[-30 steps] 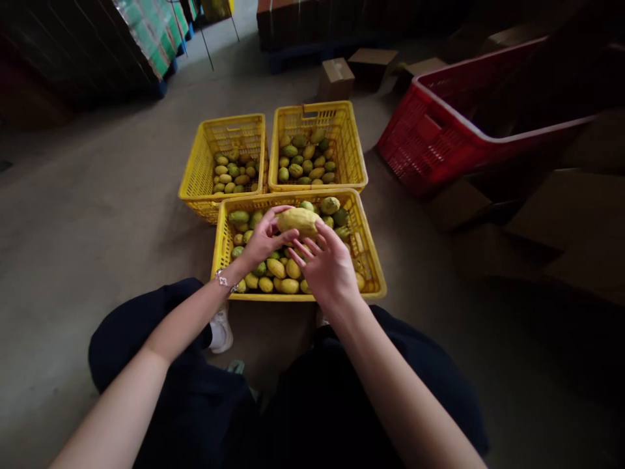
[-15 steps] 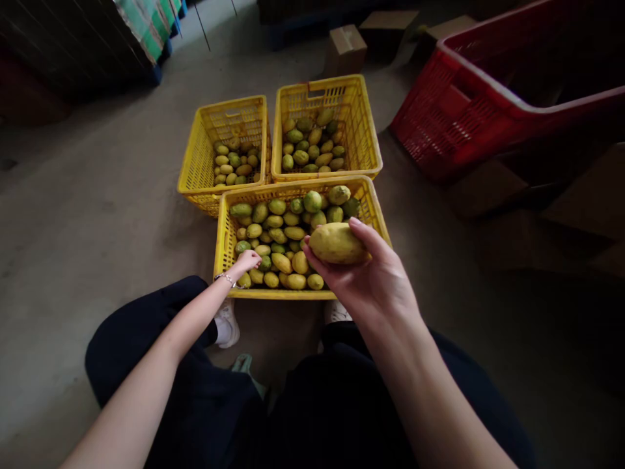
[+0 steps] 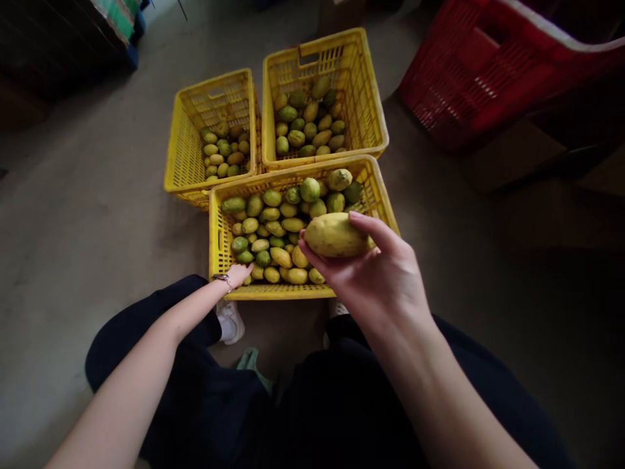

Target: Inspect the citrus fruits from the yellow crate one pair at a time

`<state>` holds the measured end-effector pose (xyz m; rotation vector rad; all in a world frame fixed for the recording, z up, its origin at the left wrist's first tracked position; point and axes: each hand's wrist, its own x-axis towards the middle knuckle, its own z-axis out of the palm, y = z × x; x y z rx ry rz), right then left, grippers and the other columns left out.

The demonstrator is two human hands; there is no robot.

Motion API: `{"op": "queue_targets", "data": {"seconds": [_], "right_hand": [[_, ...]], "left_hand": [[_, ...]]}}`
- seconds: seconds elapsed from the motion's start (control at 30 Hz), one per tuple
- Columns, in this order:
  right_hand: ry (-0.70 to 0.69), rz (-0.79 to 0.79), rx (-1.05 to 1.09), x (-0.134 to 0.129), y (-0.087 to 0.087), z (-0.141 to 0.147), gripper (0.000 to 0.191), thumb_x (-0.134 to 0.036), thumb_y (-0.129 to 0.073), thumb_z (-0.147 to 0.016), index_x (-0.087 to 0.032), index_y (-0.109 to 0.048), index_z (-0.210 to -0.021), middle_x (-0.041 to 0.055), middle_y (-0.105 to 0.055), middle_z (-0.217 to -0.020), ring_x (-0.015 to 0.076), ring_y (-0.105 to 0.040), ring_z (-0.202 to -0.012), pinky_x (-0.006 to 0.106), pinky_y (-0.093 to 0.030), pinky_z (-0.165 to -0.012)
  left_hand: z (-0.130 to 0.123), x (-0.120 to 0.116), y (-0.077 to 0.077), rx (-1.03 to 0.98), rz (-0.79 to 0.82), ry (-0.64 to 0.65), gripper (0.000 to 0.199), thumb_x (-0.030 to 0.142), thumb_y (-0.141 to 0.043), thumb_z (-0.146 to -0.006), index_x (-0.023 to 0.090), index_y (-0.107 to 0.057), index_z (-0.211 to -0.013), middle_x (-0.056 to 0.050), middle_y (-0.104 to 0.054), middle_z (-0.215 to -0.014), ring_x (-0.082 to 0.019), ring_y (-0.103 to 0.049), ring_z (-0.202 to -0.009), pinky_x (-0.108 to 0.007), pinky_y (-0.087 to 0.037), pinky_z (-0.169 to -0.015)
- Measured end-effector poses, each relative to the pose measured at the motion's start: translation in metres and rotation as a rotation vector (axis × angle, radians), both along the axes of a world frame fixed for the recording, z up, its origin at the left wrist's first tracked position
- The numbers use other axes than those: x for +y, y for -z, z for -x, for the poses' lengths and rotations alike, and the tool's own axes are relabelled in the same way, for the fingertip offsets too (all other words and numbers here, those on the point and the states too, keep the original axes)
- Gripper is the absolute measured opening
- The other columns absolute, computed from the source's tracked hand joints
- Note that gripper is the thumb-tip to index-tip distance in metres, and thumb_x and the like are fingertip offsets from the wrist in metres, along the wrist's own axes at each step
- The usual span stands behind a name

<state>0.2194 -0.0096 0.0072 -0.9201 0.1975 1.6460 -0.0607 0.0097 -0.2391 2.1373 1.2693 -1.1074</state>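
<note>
A large yellow-green fruit (image 3: 336,235) is held in my right hand (image 3: 378,273), thumb on top and fingers beneath, above the right part of the front yellow crate (image 3: 293,294). My left hand (image 3: 239,274) is at that crate's front left corner, near a green fruit (image 3: 262,258); its fingers point into the crate and their undersides are hidden. Several green and yellow fruits (image 3: 281,256) fill the front crate in uneven layers.
Behind stand two more yellow crates, left (image 3: 170,140) and right (image 3: 378,124), each with fruits low inside. A big red crate (image 3: 469,71) is at the upper right, cardboard boxes (image 3: 517,153) beside it. My shoes (image 3: 231,322) touch the area before the front crate.
My left hand has moved slightly left and down along the front crate, off the green fruit. My right hand still holds the large fruit. The view has shifted, with the crates appearing higher and closer.
</note>
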Motion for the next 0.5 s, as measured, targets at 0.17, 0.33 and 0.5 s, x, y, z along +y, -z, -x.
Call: {"op": "queue_targets", "data": {"seconds": [0.17, 0.33, 0.5], "right_hand": [[0.009, -0.041, -0.021, -0.001, 0.002, -0.004, 0.012, -0.018, -0.068, -0.065, -0.021, -0.059, -0.072, 0.0006, -0.067, -0.079, 0.0227, -0.065, -0.086, 0.044, -0.057, -0.077], [-0.01, -0.037, -0.045, -0.002, 0.0, -0.002, 0.01, -0.02, -0.066, -0.065, -0.021, -0.058, -0.071, 0.0009, -0.066, -0.077, 0.0227, -0.065, -0.085, 0.044, -0.057, -0.076], [-0.02, -0.045, -0.012, 0.0, 0.0, 0.001, 0.01, -0.018, -0.066, -0.065, -0.02, -0.057, -0.07, -0.0001, -0.065, -0.074, 0.0214, -0.066, -0.081, 0.042, -0.057, -0.075]], "left_hand": [[0.002, -0.001, 0.006, -0.013, -0.02, 0.088, 0.071, 0.007, -0.069, -0.068, 0.013, -0.037, -0.131, -0.019, -0.057, -0.121, -0.027, -0.059, -0.107, -0.033, -0.047, -0.086], [-0.003, 0.004, 0.003, -0.005, -0.043, 0.115, 0.068, 0.014, -0.078, -0.062, 0.011, -0.047, -0.122, -0.019, -0.06, -0.113, -0.029, -0.06, -0.101, -0.035, -0.045, -0.086], [-0.014, 0.005, -0.01, 0.002, -0.062, 0.077, 0.038, 0.023, -0.079, -0.065, 0.012, -0.064, -0.098, -0.02, -0.065, -0.101, -0.031, -0.062, -0.096, -0.036, -0.044, -0.082]]}}
